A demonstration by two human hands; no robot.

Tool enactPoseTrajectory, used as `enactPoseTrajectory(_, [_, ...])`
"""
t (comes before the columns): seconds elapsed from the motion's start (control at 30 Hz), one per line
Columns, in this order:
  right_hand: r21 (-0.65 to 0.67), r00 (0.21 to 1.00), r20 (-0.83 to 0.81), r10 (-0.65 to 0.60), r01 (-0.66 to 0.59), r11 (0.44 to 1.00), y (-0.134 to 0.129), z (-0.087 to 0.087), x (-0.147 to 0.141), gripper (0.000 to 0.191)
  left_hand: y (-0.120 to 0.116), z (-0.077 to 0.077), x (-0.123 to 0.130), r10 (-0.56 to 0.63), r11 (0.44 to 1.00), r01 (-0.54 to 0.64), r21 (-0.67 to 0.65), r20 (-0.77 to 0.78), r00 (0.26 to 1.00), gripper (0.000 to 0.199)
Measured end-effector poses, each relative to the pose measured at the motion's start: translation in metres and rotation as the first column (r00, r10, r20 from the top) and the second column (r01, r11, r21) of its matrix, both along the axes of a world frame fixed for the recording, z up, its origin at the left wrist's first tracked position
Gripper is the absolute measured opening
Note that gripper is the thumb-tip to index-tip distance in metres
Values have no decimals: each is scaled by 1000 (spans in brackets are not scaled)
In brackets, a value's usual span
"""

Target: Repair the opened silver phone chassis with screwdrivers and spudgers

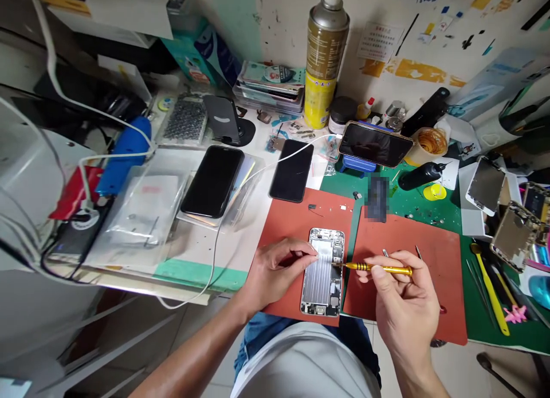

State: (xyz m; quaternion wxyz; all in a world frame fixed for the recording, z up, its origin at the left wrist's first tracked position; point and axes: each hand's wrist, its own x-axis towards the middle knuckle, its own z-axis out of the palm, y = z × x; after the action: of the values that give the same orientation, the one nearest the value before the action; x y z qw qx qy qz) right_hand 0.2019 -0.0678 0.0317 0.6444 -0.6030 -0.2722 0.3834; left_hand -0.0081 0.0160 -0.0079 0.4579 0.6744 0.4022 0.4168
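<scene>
An opened smartphone body (323,272) lies on a terracotta silicone mat (296,226), its silver battery and internal metal shields exposed, with no screen on it. My left hand (275,275) rests on the phone's left side, fingertips pressing on the battery area. My right hand (399,289) grips a gold-yellow precision screwdriver (378,267) between thumb and fingers. Its tip reaches the phone's right edge, near the upper internal components. The exact contact point is too small to see.
A second terracotta mat (408,283) holds small tweezers, over a green work mat (429,209). Several black smartphones (212,181) and a phone on a blue stand (375,144) lie beyond. A spray can (326,54) stands at the back, and phone housings (514,236) lie right.
</scene>
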Motion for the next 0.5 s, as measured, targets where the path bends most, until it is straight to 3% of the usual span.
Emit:
enactPoseTrajectory(0.3, [-19, 991, 134, -23, 25, 1000, 1, 0, -17, 25, 1, 2, -2, -61, 992, 58, 116, 20, 998, 15])
enactPoseTrajectory(0.5, [1, 991, 136, -4, 4, 1000, 2, -1, -21, 22, 1, 5, -1, -68, 994, 64, 84, 39, 997, 13])
